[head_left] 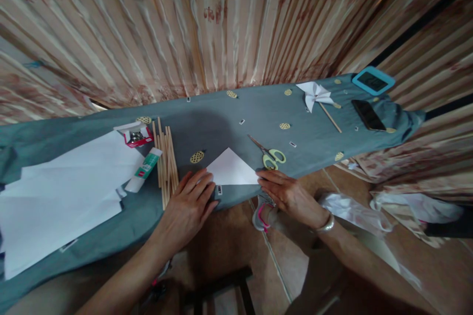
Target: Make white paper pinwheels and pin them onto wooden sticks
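Note:
A sheet of white paper [232, 170], folded into a triangle, lies near the front edge of the cloth-covered table with its peak pointing away from me. My left hand [194, 194] rests at its left corner, fingers stretched out and spread, the thumb apart. At the right corner, my right hand [283, 191] has its fingers close together on the paper; its grip is partly hidden. Just beyond that hand lie scissors [272, 157] with light green handles, blades pointing back and left. Beside my left hand is a bundle of thin wooden sticks [166, 162].
On the left lie white paper sheets [70, 192], a glue stick [144, 170] and a small red-and-white box [137, 135] with metallic contents. A paper pinwheel [316, 96] on a stick, a phone [368, 114] and a blue-framed device [373, 80] are at the right. Curtains [221, 24] hang behind.

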The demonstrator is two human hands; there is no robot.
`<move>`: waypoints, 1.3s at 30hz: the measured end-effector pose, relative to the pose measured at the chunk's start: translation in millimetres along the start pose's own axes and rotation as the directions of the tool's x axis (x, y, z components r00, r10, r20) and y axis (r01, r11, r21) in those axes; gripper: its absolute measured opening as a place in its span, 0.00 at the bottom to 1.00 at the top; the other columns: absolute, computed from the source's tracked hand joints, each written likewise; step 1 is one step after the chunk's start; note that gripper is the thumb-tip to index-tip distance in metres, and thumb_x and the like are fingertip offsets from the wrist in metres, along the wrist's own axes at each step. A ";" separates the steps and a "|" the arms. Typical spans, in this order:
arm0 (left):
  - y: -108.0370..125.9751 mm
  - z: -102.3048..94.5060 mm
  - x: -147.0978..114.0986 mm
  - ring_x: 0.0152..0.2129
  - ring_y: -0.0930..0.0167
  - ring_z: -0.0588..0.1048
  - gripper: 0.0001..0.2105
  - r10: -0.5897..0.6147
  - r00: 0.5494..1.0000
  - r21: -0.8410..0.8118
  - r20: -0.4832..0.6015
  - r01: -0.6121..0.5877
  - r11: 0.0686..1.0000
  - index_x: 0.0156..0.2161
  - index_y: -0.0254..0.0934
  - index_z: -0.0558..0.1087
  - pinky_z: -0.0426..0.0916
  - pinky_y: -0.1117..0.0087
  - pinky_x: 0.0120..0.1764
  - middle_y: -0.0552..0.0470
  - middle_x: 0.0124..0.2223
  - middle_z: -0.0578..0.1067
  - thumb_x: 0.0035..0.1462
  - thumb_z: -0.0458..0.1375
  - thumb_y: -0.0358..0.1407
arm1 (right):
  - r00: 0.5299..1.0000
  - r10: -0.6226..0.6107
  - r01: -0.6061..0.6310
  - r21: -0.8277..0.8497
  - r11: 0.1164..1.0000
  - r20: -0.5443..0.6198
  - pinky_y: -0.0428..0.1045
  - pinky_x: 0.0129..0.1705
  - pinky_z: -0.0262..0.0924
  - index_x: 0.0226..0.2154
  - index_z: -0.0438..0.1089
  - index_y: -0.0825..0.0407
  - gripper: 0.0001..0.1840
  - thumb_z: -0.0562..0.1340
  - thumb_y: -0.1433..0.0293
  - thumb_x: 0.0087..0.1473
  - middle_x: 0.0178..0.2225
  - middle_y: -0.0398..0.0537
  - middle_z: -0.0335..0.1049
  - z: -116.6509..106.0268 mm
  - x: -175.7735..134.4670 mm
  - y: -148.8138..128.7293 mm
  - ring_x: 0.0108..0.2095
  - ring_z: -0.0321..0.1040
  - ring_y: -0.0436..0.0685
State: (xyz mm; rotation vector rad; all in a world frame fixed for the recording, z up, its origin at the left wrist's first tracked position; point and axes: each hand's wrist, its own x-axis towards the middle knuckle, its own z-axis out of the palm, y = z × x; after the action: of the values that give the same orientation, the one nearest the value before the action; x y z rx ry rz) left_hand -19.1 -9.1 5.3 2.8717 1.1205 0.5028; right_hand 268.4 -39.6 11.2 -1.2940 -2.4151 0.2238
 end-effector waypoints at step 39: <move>12.4 2.2 19.2 0.44 0.59 0.72 0.15 0.018 1.000 0.068 0.023 -0.020 0.997 0.51 0.29 0.70 0.67 0.59 0.44 0.42 0.50 0.76 0.59 0.57 0.32 | 0.931 0.366 -0.341 0.329 0.881 -0.015 0.55 0.45 0.71 0.48 0.72 0.54 0.15 0.56 0.69 0.61 0.43 0.54 0.77 -1.3 9.7 -7.8 0.41 0.75 0.59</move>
State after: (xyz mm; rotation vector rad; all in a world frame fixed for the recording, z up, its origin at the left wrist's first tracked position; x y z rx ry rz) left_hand 3.0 -5.3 10.4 2.9408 1.1304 0.4406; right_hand 258.1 -36.0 17.4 -1.5419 -1.9555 0.6305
